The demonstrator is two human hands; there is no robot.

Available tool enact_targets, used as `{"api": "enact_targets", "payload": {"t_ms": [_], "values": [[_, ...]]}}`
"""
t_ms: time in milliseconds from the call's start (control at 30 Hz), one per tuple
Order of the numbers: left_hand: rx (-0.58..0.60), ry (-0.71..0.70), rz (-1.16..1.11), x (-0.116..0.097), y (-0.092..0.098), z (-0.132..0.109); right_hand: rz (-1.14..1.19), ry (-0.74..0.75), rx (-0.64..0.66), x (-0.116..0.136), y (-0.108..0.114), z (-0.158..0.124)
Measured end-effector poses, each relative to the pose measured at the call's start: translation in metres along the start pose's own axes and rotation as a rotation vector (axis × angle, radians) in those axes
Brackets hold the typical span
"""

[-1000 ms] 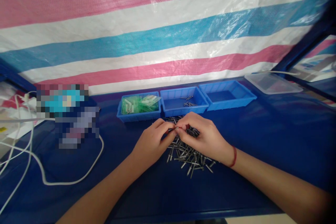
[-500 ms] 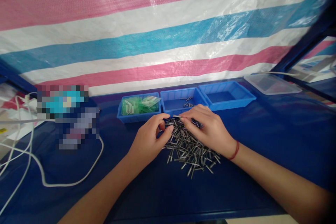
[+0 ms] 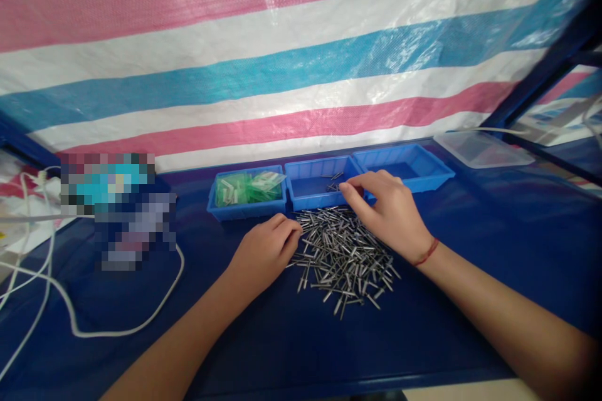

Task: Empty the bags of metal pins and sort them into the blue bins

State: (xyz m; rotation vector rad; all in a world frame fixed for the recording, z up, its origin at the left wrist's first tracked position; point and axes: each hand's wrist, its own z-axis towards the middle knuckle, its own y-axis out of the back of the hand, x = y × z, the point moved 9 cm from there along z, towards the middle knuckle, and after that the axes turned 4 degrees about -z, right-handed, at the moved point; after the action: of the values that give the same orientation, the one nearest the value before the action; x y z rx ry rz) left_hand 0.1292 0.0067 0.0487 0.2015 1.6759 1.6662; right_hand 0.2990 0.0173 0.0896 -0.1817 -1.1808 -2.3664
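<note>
A heap of slim, shiny metal rivets [image 3: 348, 257] lies loose on the smooth blue worktop [image 3: 268, 338], presumably for easy reach. The left hand [image 3: 264, 247] curls its fingers together at the heap's edge; the right hand [image 3: 394, 216] bends thumb and forefinger over the ribbed plastic middle bin [image 3: 311, 202]; whether either pinches a rivet, I cannot tell.

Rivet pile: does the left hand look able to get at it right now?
Probably yes: the left hand is beside the rivet pile with nothing visible between, while the right hand is by the middle blue bin.
</note>
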Motion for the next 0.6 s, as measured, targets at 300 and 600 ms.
{"api": "enact_targets", "payload": {"t_ms": [300, 600], "values": [[0.01, -0.045, 0.094, 0.001, -0.005, 0.004, 0.135, 0.06, 0.078, 0.017, -0.009, -0.006], [0.003, -0.086, 0.15, 0.001, -0.007, 0.006, 0.164, 0.05, 0.104, 0.02, -0.013, -0.007]]}}
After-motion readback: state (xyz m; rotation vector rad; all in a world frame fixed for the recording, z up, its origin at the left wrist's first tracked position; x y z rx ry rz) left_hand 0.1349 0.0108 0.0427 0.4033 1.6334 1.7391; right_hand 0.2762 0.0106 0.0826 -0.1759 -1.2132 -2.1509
